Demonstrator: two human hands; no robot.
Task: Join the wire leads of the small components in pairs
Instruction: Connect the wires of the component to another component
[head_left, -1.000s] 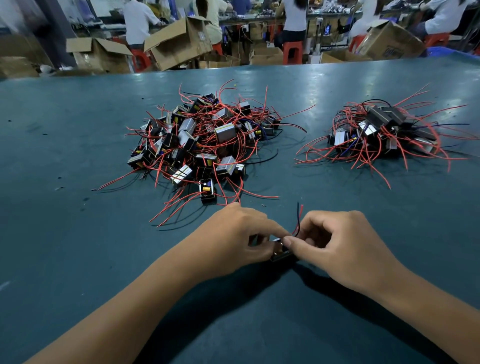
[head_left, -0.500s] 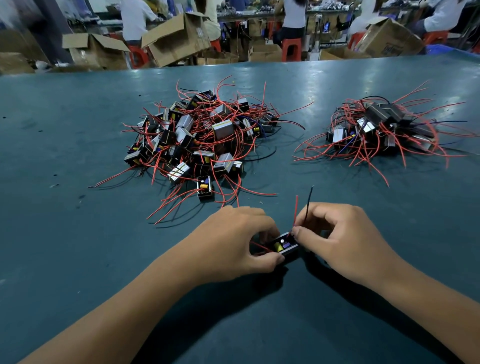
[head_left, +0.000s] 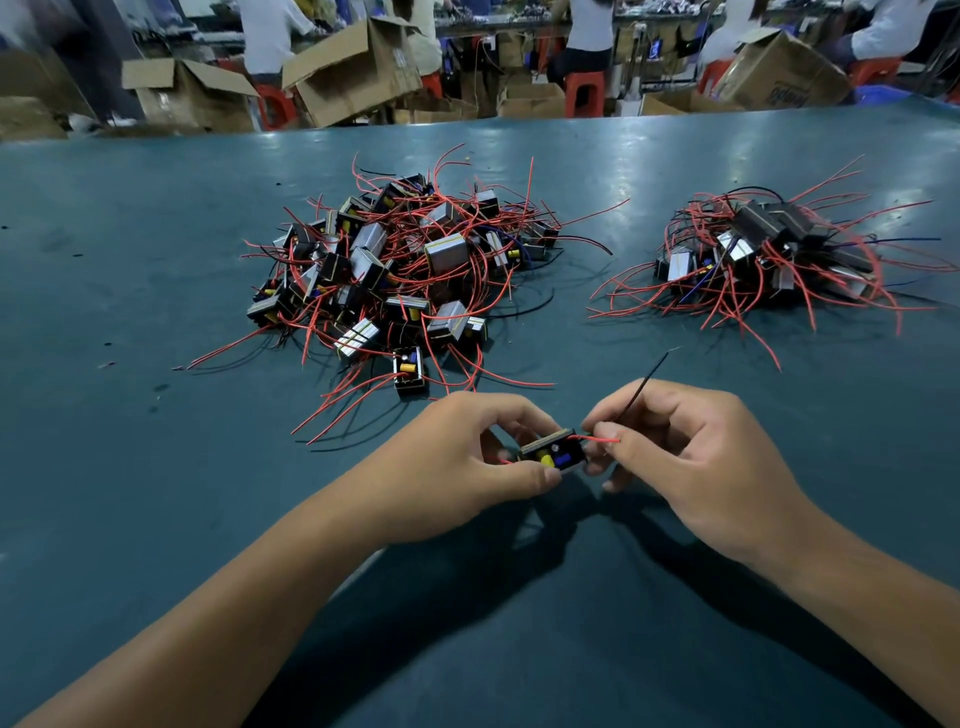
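The left hand (head_left: 467, 457) pinches a small component (head_left: 551, 451) between thumb and curled fingers (head_left: 519, 415), just above the table (head_left: 156, 467). The right hand (head_left: 696, 457) fingers pinch its red lead (head_left: 597, 439) and black lead (head_left: 647, 379) beside it.

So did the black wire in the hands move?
Yes. The black wire, pinched by the right hand, swung right toward the right-hand pile; the left hand holds the component.
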